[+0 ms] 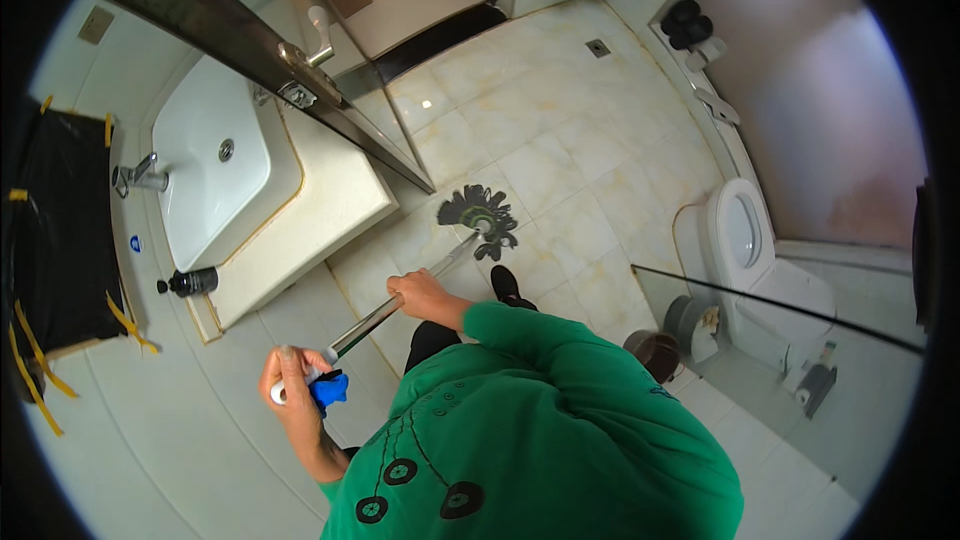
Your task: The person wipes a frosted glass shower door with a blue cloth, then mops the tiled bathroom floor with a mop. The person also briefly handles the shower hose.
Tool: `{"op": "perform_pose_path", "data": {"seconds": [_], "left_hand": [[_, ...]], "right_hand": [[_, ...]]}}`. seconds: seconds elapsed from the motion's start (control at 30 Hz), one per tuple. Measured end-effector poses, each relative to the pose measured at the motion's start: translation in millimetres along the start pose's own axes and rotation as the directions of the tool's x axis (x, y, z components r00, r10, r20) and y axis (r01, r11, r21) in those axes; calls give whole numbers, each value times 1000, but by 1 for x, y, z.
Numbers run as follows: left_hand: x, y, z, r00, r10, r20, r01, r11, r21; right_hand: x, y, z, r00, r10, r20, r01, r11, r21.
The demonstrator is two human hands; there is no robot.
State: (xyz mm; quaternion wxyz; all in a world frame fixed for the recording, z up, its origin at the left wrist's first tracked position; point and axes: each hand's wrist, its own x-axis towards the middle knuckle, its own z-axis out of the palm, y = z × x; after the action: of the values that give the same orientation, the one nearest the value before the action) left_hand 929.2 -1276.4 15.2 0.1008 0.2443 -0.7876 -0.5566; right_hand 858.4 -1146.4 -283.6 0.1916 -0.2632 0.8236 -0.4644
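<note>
A mop with a metal pole (pixel 367 325) slants across in front of me. My left hand (pixel 291 379) is closed round the white grip at its upper end, with a bright blue thing (pixel 330 390) hanging beside the fingers. Farther down, my right hand (pixel 421 295) wraps round the pole. The dark grey strands of the mop head (pixel 478 217) lie spread on the pale tiled floor (pixel 551 157), just beyond my black shoe (pixel 505 283).
To the left are a white washbasin (pixel 214 165), its counter (pixel 341 187) and a dark bottle (pixel 196 282). A door (pixel 360 124) stands ajar ahead. On the right are a toilet (pixel 742 229), a glass panel's dark edge (pixel 750 295), a brown bin (pixel 651 354) and a floor drain (pixel 598 48).
</note>
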Motion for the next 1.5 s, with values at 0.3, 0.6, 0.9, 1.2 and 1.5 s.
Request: {"op": "perform_pose_path", "data": {"seconds": [0.3, 0.6, 0.9, 1.2, 1.5], "left_hand": [[62, -80, 13, 785, -29, 618, 44, 999, -9], [94, -63, -60, 881, 61, 469, -55, 998, -27], [74, -60, 6, 802, 84, 591, -46, 996, -78], [-30, -94, 153, 340, 36, 940, -61, 998, -17], [-22, -76, 131, 490, -29, 871, -159, 980, 122]], "right_hand": [[-73, 66, 41, 872, 283, -399, -356, 926, -124], [6, -11, 61, 887, 304, -347, -346, 936, -64], [-57, 7, 18, 788, 378, -487, -457, 888, -51], [-244, 112, -15, 449, 437, -780, -768, 635, -86], [-216, 115, -5, 495, 481, -724, -764, 637, -99]]}}
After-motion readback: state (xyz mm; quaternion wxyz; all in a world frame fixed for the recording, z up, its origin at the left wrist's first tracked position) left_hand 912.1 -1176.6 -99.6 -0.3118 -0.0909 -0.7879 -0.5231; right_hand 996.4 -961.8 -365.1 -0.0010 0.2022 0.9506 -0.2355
